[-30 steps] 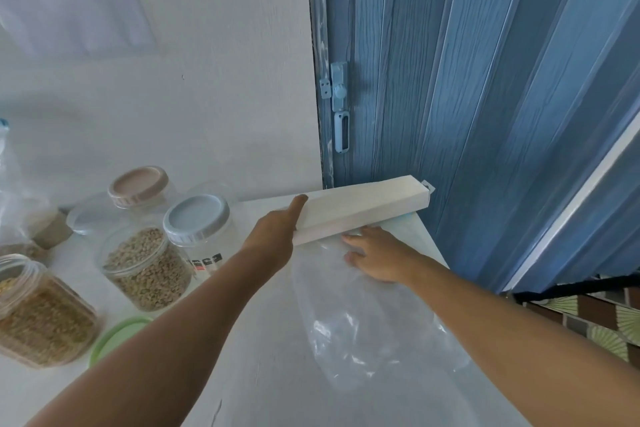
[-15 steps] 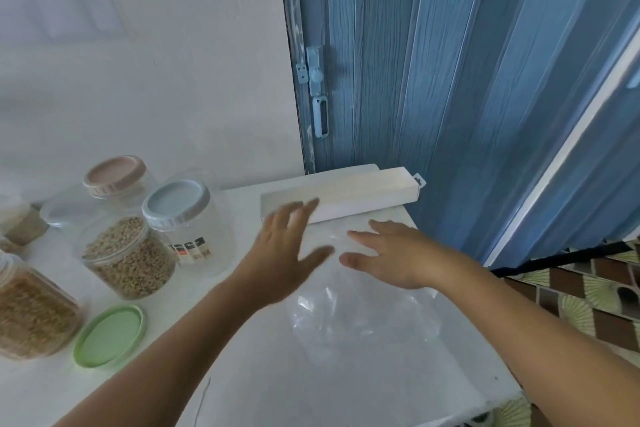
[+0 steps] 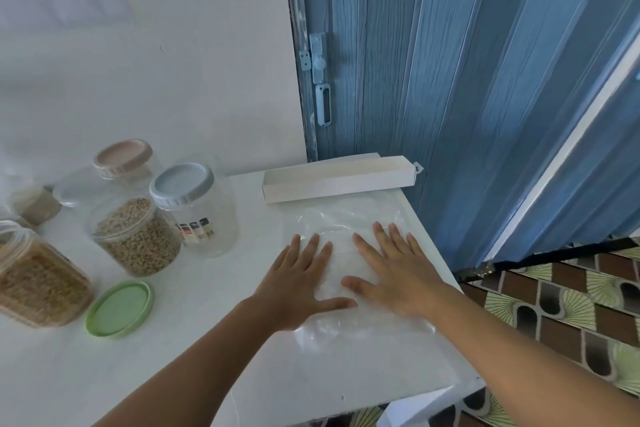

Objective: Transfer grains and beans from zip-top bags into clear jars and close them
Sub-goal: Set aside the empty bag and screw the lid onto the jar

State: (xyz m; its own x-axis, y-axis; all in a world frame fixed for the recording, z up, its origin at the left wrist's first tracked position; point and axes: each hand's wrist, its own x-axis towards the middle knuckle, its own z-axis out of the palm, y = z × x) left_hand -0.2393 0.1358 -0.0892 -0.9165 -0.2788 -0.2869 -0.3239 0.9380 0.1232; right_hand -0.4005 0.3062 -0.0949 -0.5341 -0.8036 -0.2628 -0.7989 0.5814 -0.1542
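an empty clear bag [image 3: 349, 218] is laid flat on the white table [image 3: 207, 340], near its right edge and just in front of a long white box [image 3: 339, 178] that lies across the far side of the table. the left hand [image 3: 298, 284] and the right hand [image 3: 394, 274] are both pressed palm down on the bag, side by side. the fingers of each hand are held straight and slightly spread, pointing away from the person; nothing is pinched or gripped. the two thumbs are turned inward and nearly meet at the middle of the bag.

to the left of the bag, a clear jar with a blue lid [image 3: 197, 208] is seen standing upright, closed, with a small label on its side; no contents can be made out in it. just beside it, to its left and nearer the person, an open jar of beans [image 3: 138, 236] is placed. behind these, a jar with a pink lid [image 3: 123, 159] is seen. at the left edge of the view, a squarish open jar of grain [image 3: 38, 281] is partly cut off. a green lid [image 3: 119, 308] is laid flat on the table between the grain jar and the left forearm, apart from every jar.

behind the table a white wall [image 3: 156, 62] and a blue door [image 3: 450, 62] are seen.
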